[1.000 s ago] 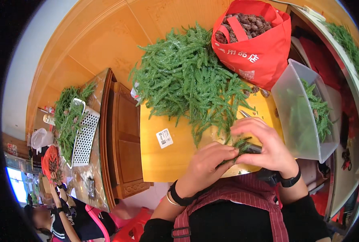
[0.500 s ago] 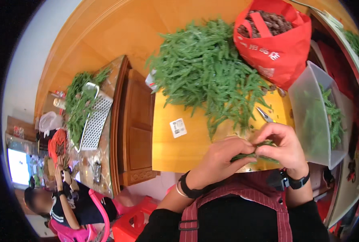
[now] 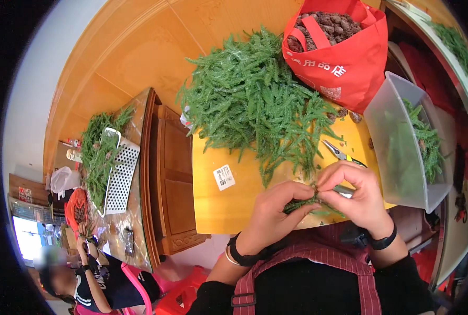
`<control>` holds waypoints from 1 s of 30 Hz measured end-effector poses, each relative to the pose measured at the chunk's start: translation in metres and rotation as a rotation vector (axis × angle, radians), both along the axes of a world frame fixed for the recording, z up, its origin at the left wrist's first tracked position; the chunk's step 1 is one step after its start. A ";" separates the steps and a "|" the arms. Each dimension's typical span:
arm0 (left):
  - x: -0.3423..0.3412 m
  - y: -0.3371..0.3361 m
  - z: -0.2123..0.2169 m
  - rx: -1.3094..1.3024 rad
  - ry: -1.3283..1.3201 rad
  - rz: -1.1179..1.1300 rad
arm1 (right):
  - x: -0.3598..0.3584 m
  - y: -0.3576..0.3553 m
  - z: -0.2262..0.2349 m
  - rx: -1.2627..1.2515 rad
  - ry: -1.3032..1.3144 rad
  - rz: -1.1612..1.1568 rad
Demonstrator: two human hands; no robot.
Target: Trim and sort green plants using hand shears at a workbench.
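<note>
A co-worker [image 3: 86, 283] is sitting at a far-left bench beside a white perforated tray [image 3: 119, 178]. On the yellow table [image 3: 218, 210], a heap of green sprigs [image 3: 255, 110] is lying. The left hand [image 3: 270, 215] and right hand [image 3: 357, 197] are pinching one small sprig [image 3: 302, 203] between fingertips, apparently bundling or trimming it. Pliers [image 3: 341, 155] are lying just beyond; reaching them likely calls for freeing the right hand. Red bag [image 3: 344, 58] and clear bin [image 3: 402, 142] are standing right.

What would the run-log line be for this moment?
left hand: pinching green sprig | right hand: pinching same sprig | nearby: sprig pile, pliers, red bag, clear bin
</note>
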State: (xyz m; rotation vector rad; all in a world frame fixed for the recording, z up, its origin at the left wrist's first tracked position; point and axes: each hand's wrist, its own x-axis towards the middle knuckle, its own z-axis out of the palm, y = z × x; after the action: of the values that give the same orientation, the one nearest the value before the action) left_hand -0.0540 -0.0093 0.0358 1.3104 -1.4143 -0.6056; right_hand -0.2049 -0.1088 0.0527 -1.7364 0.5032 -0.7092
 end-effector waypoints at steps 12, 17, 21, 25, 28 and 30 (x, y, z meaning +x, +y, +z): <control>-0.009 -0.006 -0.003 -0.224 -0.377 0.175 | 0.007 0.009 -0.015 -0.339 -0.016 -0.275; -0.011 -0.012 0.002 -0.278 -0.462 0.225 | 0.012 0.020 -0.016 -0.553 -0.031 -0.468; -0.013 -0.012 -0.007 -0.260 -0.300 0.254 | 0.007 0.014 -0.019 -0.669 0.000 -0.408; -0.006 -0.008 -0.001 -0.209 -0.193 0.318 | -0.020 -0.012 -0.037 -0.415 0.153 -0.400; -0.004 -0.010 -0.001 -0.135 -0.045 0.230 | -0.047 -0.025 -0.066 -0.523 0.546 -0.466; -0.002 -0.010 0.000 -0.023 0.128 0.148 | -0.056 -0.026 -0.086 -0.494 0.765 -0.329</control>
State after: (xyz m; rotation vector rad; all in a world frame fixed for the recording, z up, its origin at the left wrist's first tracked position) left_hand -0.0562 -0.0194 0.0360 1.3213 -1.2059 -0.5615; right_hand -0.2605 -0.1353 -0.0333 -2.4189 1.2376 -0.3788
